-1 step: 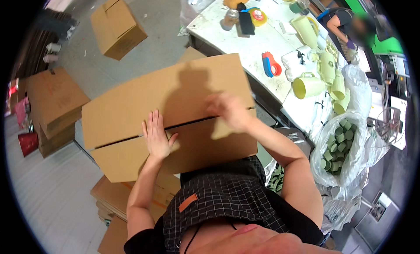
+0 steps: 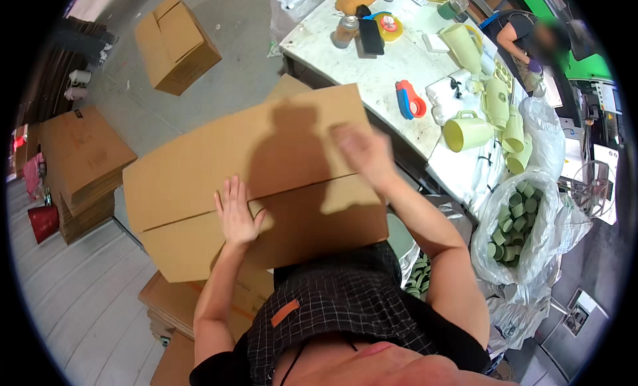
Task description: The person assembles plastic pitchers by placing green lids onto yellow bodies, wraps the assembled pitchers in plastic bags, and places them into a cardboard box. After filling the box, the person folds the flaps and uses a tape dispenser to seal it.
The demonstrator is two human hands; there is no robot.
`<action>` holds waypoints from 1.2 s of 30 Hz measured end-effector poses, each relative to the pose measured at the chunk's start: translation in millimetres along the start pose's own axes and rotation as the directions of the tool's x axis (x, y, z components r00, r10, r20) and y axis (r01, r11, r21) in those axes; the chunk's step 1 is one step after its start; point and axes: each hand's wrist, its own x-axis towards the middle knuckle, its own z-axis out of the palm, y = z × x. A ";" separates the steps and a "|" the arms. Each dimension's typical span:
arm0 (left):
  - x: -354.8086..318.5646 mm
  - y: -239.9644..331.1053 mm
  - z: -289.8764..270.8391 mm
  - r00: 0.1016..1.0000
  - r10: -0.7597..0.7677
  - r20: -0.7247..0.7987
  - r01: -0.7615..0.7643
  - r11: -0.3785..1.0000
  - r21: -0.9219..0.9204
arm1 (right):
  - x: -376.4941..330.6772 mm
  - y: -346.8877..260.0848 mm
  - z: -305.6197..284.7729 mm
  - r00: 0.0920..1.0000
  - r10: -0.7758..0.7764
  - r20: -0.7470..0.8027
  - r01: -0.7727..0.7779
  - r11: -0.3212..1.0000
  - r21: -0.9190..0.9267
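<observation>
Under both hands [image 2: 236,216], flat cardboard box [image 2: 199,166]

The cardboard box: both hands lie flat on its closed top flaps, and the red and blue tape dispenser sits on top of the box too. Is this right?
Not quite. In the head view the left hand and right hand do press on the cardboard box, but the red and blue tape dispenser lies on the white table beside it.

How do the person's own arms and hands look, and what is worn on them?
Both forearms are bare, with no sleeves visible. The left hand and the right hand wear no gloves; no rings or watch can be seen. The right hand looks blurred.
</observation>
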 end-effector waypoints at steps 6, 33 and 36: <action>-45.0 -2.0 -6.8 0.972 -0.215 0.093 0.204 0.972 0.112 | 63.6 254.9 -103.5 0.814 0.209 -0.542 -0.531 0.645 -0.549; -12.5 -15.9 28.5 0.726 -0.441 0.528 0.153 -0.645 -0.749 | -3.2 -41.0 158.5 0.811 -0.276 0.515 0.359 0.931 -0.067; -15.7 -32.2 26.2 0.633 -0.674 0.380 0.136 -0.387 -0.912 | -6.3 -66.9 172.7 0.825 -0.201 0.528 0.278 0.958 -0.071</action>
